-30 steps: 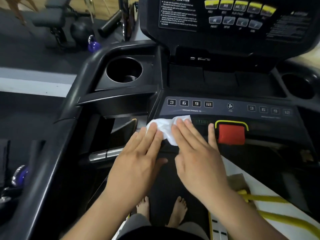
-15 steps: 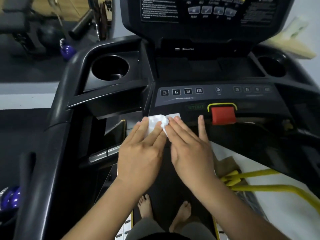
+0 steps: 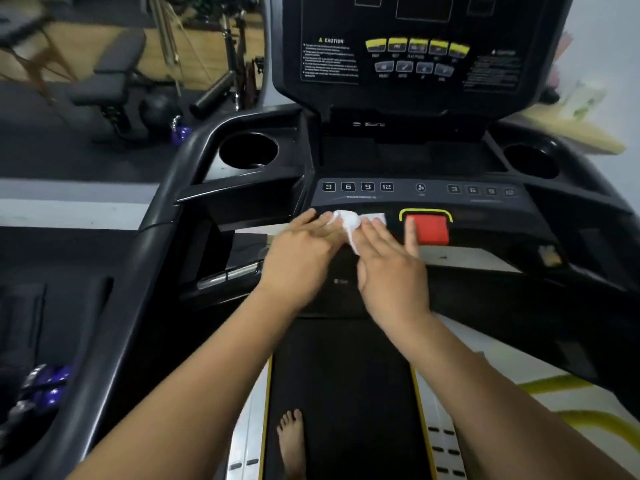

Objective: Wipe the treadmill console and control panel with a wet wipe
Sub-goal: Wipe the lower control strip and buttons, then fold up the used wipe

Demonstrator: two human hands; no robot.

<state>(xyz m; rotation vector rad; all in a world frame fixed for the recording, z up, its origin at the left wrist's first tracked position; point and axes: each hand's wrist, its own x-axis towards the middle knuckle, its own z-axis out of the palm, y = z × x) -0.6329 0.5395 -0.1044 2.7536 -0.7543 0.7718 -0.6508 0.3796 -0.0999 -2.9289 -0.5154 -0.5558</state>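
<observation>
A white wet wipe [image 3: 353, 221], bunched and lying lengthwise left to right, sits on the near edge of the treadmill control panel [image 3: 415, 199]. The left hand [image 3: 301, 251] and right hand [image 3: 388, 261] press it flat-fingered, neither clenched. A red stop button [image 3: 431, 230] is just right of it, touching the right thumb.
</observation>
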